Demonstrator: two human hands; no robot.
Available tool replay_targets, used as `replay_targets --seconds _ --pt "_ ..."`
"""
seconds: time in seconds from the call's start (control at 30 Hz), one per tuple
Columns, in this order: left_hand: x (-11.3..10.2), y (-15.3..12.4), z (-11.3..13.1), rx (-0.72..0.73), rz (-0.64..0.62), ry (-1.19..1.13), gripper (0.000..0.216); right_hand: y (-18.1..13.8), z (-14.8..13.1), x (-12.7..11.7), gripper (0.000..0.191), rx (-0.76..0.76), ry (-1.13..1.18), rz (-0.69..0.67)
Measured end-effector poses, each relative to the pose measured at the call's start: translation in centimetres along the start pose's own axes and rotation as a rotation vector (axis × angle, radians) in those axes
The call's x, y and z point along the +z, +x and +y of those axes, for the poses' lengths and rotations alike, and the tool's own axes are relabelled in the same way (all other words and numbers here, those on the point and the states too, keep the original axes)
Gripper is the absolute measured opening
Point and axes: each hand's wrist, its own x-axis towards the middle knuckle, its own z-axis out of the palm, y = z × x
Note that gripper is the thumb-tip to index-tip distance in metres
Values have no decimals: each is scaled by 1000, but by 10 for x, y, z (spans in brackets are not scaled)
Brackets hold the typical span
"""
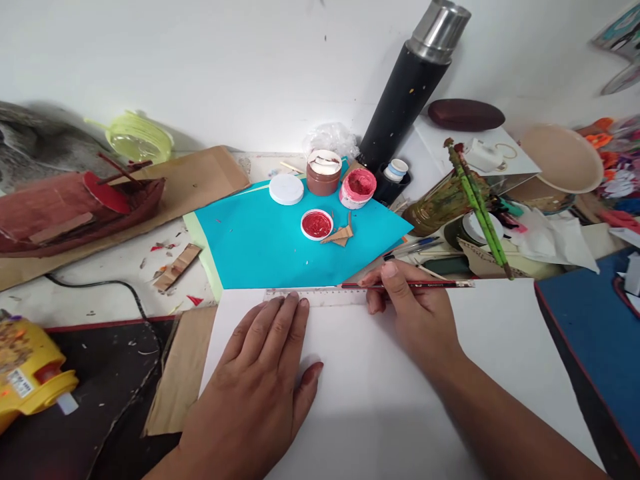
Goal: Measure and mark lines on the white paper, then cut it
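My left hand (260, 373) lies flat with its fingers stretched out on a large white sheet (380, 400), its fingertips pressing a clear ruler (320, 295) along the sheet's far edge. My right hand (410, 310) is closed on a red pencil (440, 284), held almost level, with its tip against the ruler's edge. Beyond the ruler lies a turquoise sheet (260, 240).
On the turquoise sheet stand a lid of red paint (317, 224), a pink pot (358, 187), a brown jar (323, 173), a white lid (286, 189) and cardboard scraps (340, 235). A black flask (405, 100) stands behind. Brushes in a jar (440, 203), a yellow glue gun (30, 373), and a red model boat (75, 207) surround.
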Motion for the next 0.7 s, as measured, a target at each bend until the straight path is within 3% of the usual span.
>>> replay_targets --seconds 0.5,0.7 --pt "2 -1 -4 30 1 3 65 1 0 0 49 -15 -46 -35" --pt "2 -1 -5 37 -8 6 66 1 2 -3 48 -35 -85 15"
